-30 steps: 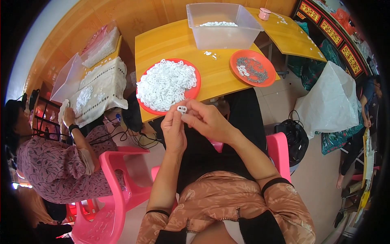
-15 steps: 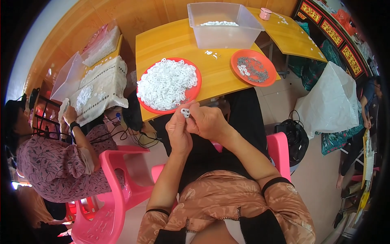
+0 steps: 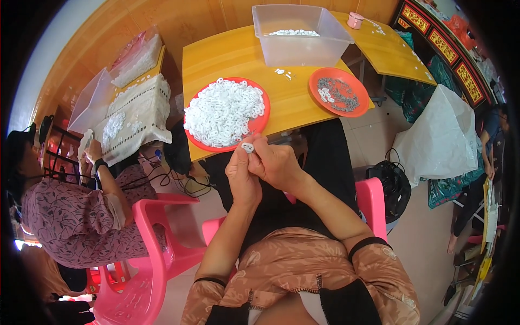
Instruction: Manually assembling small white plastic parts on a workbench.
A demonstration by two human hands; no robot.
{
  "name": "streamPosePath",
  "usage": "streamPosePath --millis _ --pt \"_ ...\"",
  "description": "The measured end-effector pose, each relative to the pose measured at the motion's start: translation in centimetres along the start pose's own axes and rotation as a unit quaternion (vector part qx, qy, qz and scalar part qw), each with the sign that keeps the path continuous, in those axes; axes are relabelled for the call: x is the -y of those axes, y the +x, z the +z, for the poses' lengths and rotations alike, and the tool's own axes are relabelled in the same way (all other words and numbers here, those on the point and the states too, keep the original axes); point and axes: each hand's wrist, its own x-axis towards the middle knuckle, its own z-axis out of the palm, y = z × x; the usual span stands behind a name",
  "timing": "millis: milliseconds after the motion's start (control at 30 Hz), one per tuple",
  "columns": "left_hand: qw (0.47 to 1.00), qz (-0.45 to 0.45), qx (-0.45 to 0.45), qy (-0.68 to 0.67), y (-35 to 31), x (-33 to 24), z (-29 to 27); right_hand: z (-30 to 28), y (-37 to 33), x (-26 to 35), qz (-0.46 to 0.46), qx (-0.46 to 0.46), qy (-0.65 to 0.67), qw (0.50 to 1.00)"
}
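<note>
White piece [image 3: 247,147] is near the red plate [image 3: 266,108], left hand [image 3: 242,176] and right hand [image 3: 274,164] both pinching it, grip narrow. Holed face points up; long axis roughly left-right.

My fingers [image 3: 258,158] cover part of the small white piece [image 3: 247,147]; its dark marks seem too small for me to make out.

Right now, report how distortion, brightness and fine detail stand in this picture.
Head view: the yellow table looks bowed and the corners go black; head view: the white pile is bright, many of its pieces merging; head view: the held white piece is too small for fine detail.
</note>
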Motion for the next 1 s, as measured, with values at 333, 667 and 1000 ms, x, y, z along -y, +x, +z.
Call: streamPosePath --millis 333,667,1000 --pt "0.997 -0.019 -0.041 0.065 0.4 -0.3 -0.5 -1.0 1.1 -0.5 0.256 0.093 0.237 0.932" --pt "0.993 -0.022 -0.049 0.109 0.8 0.4 -1.3 -9.1 19.0 -13.9 0.238 -0.044 -0.032 0.97" --pt "0.92 -0.132 0.211 0.302 -0.5 3.1 -1.6 -2.4 12.6 -13.3 0.13 0.175 -0.004 0.976"
